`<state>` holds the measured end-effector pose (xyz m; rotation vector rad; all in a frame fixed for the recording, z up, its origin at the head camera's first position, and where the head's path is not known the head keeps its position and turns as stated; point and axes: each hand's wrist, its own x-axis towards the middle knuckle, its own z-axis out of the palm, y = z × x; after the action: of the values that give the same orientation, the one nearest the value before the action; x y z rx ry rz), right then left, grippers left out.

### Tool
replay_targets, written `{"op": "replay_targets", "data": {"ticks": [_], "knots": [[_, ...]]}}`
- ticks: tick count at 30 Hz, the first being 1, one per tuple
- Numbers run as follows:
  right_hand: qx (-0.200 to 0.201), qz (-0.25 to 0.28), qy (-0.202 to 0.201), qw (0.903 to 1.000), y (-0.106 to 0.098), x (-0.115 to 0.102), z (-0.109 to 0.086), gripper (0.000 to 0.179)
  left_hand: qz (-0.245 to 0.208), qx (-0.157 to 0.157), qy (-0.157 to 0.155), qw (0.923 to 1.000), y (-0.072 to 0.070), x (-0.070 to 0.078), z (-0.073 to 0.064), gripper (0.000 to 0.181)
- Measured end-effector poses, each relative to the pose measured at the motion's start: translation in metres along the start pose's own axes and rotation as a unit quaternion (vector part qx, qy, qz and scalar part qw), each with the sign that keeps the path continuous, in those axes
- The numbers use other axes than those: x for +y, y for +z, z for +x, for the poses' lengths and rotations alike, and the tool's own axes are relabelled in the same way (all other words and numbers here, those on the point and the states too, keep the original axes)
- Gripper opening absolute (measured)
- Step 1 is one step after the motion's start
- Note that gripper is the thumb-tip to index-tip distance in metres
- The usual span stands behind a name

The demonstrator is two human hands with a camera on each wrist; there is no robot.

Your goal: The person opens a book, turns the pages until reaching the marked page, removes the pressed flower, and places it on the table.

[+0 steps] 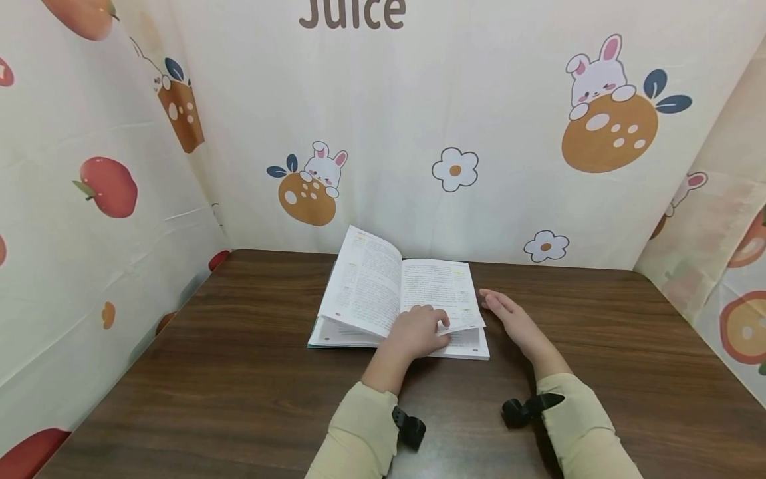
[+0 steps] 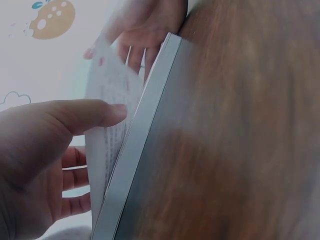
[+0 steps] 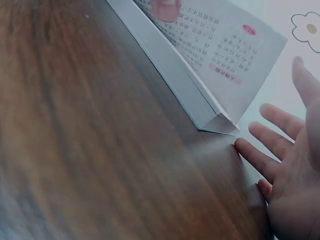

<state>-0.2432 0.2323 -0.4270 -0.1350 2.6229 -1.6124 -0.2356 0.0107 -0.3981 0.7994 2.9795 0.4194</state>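
Note:
An open book (image 1: 371, 286) with printed white pages lies on the table, its left pages rising in a curve. My left hand (image 1: 417, 330) is over the lower part of the right side, holding a lifted page (image 1: 445, 293) by its bottom edge. In the left wrist view, the thumb (image 2: 107, 114) is on one face of that page (image 2: 112, 90) and the other fingers are behind it. Just beyond the book's right edge is my right hand (image 1: 513, 321), its fingers extended. The right wrist view shows those fingers (image 3: 257, 154) spread close to the book's corner (image 3: 217, 125), holding nothing.
The dark wooden table (image 1: 227, 399) extends on both sides of the book. A white curtain (image 1: 395, 100) printed with rabbits, fruit and flowers hangs behind the table's far edge and along both sides. Black cameras are strapped to both wrists over light sleeves (image 1: 362, 432).

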Motion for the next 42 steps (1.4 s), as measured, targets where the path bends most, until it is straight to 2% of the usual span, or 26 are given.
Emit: {"op": "replay_targets", "data": {"ticks": [5,9,14,17,19,23,25,27,33,38,40,42], "knots": [[0.002,0.018,-0.005,0.9998,-0.001,0.002,0.000,0.069,-0.014,0.037,-0.014,0.9991,-0.001,0.005,0.003,0.019],[0.002,0.022,-0.009,0.9997,-0.002,0.002,-0.001,0.069,-0.026,0.103,-0.032,0.9939,-0.005,0.004,0.003,0.017],[0.001,0.016,-0.003,0.9999,-0.001,0.000,-0.001,0.066,-0.067,0.196,-0.061,0.9764,-0.018,-0.005,-0.003,0.017],[0.001,0.014,0.002,0.9999,0.000,0.000,-0.001,0.065,-0.125,0.220,-0.097,0.9625,-0.028,-0.015,-0.007,0.024],[0.001,0.011,0.003,0.9999,0.000,0.000,-0.001,0.065,-0.170,0.225,-0.129,0.9506,-0.035,-0.023,-0.010,0.030],[0.002,0.005,0.002,1.0000,0.000,0.000,-0.001,0.064,-0.262,0.237,-0.185,0.9170,-0.048,-0.042,-0.016,0.041],[0.002,0.003,0.000,1.0000,0.000,0.001,-0.001,0.062,-0.292,0.244,-0.206,0.9015,-0.054,-0.053,-0.020,0.045],[0.003,0.004,0.000,1.0000,0.000,0.001,-0.001,0.061,-0.312,0.249,-0.216,0.8908,-0.060,-0.064,-0.025,0.042],[0.004,0.002,0.003,1.0000,0.000,0.001,-0.001,0.060,-0.345,0.252,-0.228,0.8746,-0.066,-0.094,-0.039,0.024],[0.005,-0.001,0.007,1.0000,0.000,0.002,-0.001,0.057,-0.364,0.248,-0.252,0.8620,-0.067,-0.108,-0.047,0.025],[0.005,0.000,0.010,0.9999,0.000,0.003,-0.001,0.057,-0.368,0.240,-0.263,0.8592,-0.067,-0.112,-0.050,0.025],[0.004,0.001,0.015,0.9999,0.000,0.003,-0.001,0.058,-0.363,0.227,-0.278,0.8597,-0.065,-0.116,-0.052,0.025]]}}
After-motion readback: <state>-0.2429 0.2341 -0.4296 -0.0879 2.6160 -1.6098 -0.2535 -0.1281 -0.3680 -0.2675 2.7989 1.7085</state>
